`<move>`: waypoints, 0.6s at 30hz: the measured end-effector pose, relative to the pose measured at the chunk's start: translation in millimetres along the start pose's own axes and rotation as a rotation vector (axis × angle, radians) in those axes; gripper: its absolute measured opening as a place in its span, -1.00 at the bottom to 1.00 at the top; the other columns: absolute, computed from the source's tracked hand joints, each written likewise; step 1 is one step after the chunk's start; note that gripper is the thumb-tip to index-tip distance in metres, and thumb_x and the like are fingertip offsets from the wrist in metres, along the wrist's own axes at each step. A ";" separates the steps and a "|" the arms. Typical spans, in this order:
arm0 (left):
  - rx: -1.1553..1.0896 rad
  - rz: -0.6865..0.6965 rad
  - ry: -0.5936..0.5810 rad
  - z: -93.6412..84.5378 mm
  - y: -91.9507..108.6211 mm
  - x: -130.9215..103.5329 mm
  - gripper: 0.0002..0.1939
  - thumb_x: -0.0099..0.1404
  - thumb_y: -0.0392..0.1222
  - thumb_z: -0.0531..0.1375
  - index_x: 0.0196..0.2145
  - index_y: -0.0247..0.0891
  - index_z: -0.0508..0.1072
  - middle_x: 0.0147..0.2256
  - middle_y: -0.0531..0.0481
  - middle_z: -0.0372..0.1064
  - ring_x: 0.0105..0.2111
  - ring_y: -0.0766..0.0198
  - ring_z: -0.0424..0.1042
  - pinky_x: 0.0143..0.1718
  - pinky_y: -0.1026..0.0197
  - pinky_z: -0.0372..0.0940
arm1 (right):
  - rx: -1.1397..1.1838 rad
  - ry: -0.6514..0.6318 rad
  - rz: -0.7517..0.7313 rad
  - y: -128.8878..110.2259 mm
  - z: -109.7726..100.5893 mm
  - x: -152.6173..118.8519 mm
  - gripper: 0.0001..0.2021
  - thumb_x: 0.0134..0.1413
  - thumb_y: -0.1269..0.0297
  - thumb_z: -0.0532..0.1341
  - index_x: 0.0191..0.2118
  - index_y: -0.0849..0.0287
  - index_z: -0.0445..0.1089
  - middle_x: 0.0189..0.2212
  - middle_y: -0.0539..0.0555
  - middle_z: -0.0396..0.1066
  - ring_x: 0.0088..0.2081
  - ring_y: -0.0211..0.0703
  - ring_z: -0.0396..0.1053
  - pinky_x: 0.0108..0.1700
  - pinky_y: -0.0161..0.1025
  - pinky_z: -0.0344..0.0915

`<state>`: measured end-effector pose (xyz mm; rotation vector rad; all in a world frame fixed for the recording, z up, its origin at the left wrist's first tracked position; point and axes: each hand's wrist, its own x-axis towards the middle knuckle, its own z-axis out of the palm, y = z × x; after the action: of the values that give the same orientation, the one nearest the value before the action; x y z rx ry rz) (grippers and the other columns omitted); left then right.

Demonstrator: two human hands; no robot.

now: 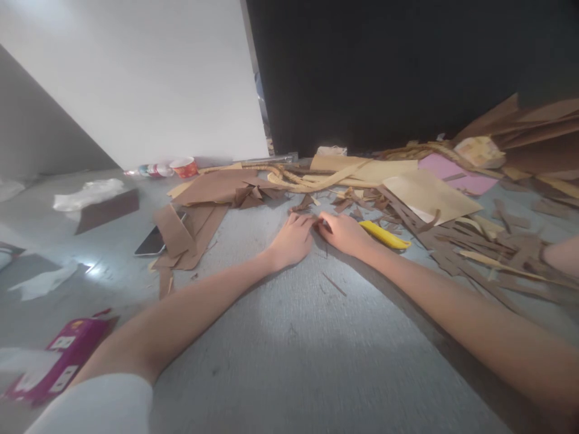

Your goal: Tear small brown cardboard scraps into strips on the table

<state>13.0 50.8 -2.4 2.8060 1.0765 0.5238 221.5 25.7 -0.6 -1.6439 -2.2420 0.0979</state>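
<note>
My left hand (293,240) rests on the grey surface, its fingers bent and pointing away from me. Close beside it on the right, my right hand (342,232) has its thumb and fingers drawn together. The fingertips of both meet over something small and dark that I cannot make out. Just beyond them lies a folded scrap of brown paper (302,204). A long yellow plastic object (385,235), whose kind is unclear, lies next to my right wrist.
Brown sheets (215,188) and a phone (151,242) lie at left, with a purple packet (63,361) nearer me. A red-and-white paper cup (184,167) stands behind. Brown strips (474,256) and a tan sheet (432,196) cover the right. Another person's limb (563,256) shows at the right edge.
</note>
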 end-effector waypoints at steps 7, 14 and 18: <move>0.006 0.011 0.008 1.7 -2.2 0.2 -0.47 0.45 -0.38 0.04 0.32 -0.34 0.43 0.31 -0.25 0.39 0.31 -0.08 0.27 0.45 -0.17 0.20 | -0.007 0.010 0.002 -0.5 0.2 -0.5 -0.76 0.53 0.16 0.11 0.03 0.11 0.48 -0.35 0.12 0.59 -0.31 0.02 0.46 -0.29 -0.19 0.03; -0.008 0.014 0.013 1.9 -2.6 -0.1 -0.47 0.45 -0.38 0.04 0.32 -0.36 0.42 0.31 -0.26 0.40 0.30 -0.08 0.26 0.45 -0.17 0.21 | -0.009 0.002 0.004 -0.5 1.0 0.0 -0.75 0.55 0.14 0.10 0.04 0.10 0.48 -0.35 0.13 0.58 -0.31 0.01 0.45 -0.28 -0.19 0.04; -0.009 0.017 0.017 2.7 -3.5 -0.1 -0.46 0.45 -0.38 0.03 0.32 -0.34 0.42 0.31 -0.23 0.39 0.31 -0.08 0.26 0.45 -0.17 0.20 | -0.011 -0.008 0.009 -3.0 -1.8 -0.5 -0.75 0.55 0.16 0.10 0.05 0.11 0.48 -0.33 0.13 0.59 -0.30 0.01 0.46 -0.27 -0.20 0.06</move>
<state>11.6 53.4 -5.7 2.8108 1.0515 0.5531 219.5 23.9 1.8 -1.6621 -2.2456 0.0943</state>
